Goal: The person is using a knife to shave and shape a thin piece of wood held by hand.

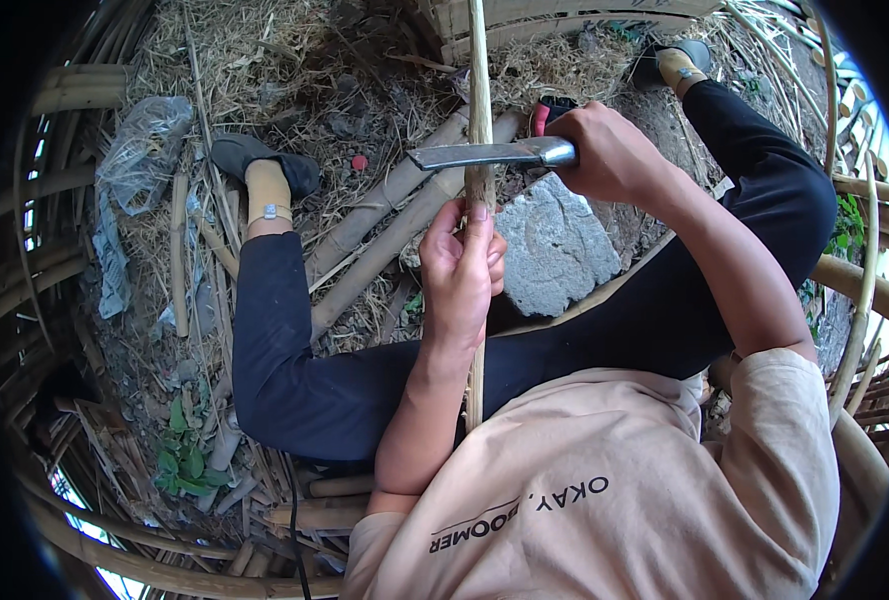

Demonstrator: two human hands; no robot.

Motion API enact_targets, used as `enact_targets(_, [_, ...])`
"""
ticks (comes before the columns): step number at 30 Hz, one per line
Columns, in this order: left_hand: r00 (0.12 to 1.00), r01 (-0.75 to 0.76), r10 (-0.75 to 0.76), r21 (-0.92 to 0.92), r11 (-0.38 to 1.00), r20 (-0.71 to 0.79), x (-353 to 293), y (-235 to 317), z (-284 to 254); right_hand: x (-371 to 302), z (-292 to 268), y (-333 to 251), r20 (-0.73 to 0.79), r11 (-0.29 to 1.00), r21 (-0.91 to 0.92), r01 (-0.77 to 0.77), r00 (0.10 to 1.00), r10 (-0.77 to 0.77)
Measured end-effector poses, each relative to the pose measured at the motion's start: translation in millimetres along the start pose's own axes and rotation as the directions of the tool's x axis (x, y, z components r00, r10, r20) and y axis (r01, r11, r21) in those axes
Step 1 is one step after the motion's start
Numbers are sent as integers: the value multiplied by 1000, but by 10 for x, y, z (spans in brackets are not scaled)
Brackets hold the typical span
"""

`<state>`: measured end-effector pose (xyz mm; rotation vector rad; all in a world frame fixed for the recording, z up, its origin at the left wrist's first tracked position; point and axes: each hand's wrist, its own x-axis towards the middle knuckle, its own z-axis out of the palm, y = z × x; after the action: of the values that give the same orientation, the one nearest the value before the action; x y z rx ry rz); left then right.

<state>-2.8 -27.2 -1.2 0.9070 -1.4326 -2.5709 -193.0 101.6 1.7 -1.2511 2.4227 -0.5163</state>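
My left hand (pixel 462 268) is closed round a long, pale wooden stick (pixel 481 75), which looks like split bamboo. The stick runs lengthwise from the far edge of the view down to my shirt. In my right hand (pixel 610 150) is a knife (pixel 485 154) with a broad metal blade and a metal collar; the fist hides its handle. The blade lies crosswise over the stick, just beyond my left fingers, its tip pointing left. Whether the edge bites into the wood, I cannot tell.
A rough grey stone block (pixel 557 245) lies between my legs, beside bamboo poles (pixel 385 225) on the ground. Straw and dirt cover the floor. A clear plastic bag (pixel 145 150) is at the left, and a wooden board (pixel 565 25) stands at the far side. Bamboo rails (pixel 850 460) curve round the right.
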Motion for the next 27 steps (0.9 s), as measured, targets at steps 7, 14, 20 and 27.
enact_targets(7, [1000, -7, 7, -1, 1000, -10, 4, 0, 14, -5, 28, 23, 0, 1000, 3, -6, 1000, 6])
enact_targets(14, [1000, -23, 23, -20, 1000, -11, 18, -20, 3, -7, 3, -11, -2, 1000, -1, -5, 1000, 5])
enact_targets(20, [999, -24, 24, 27, 999, -23, 0, -28, 26, -20, 15, -9, -21, 1000, -9, -5, 1000, 5])
enact_targets(27, [996, -81, 83, 91, 993, -23, 2, -99, 25, 37, 72, 23, -68, 995, -68, -79, 995, 75])
